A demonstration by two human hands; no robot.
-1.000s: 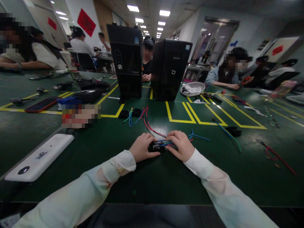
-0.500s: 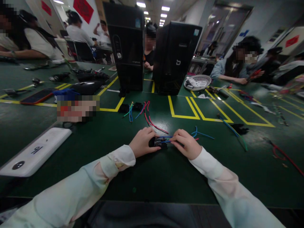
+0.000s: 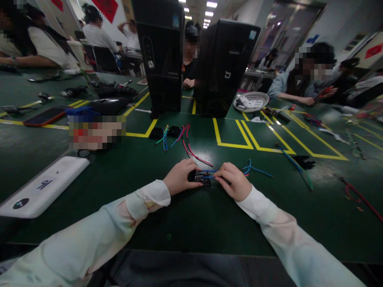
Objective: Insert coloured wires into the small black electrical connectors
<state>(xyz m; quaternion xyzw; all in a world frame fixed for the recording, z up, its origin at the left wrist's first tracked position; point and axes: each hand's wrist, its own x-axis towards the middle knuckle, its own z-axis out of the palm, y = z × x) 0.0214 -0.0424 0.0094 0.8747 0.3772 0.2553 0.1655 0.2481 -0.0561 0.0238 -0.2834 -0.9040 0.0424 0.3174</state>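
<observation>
My left hand [image 3: 181, 177] is closed round a black plastic connector block [image 3: 204, 183] just above the green table. From the block, blue and other coloured wires [image 3: 209, 171] run to the right. My right hand [image 3: 233, 180] pinches these wires between thumb and fingertips. Past its far side, loose blue wire ends [image 3: 259, 171] and a bit of red stick out. A red and black wire pair [image 3: 200, 160] lies beyond my hands, leading from two small black connectors [image 3: 174, 131] with green, blue and red wires. How the wires sit inside the block is too small to tell.
Two black computer towers [image 3: 161, 59] stand at the back. A white basket [image 3: 251, 101] of parts is to their right. At left lie a white power bank [image 3: 44, 187] and a phone [image 3: 44, 116]. More wires [image 3: 296, 163] lie at right. Several people sit around.
My right hand has slid a little to the right along the wires, away from the block. My left hand keeps its hold. The camera view has tipped down slightly.
</observation>
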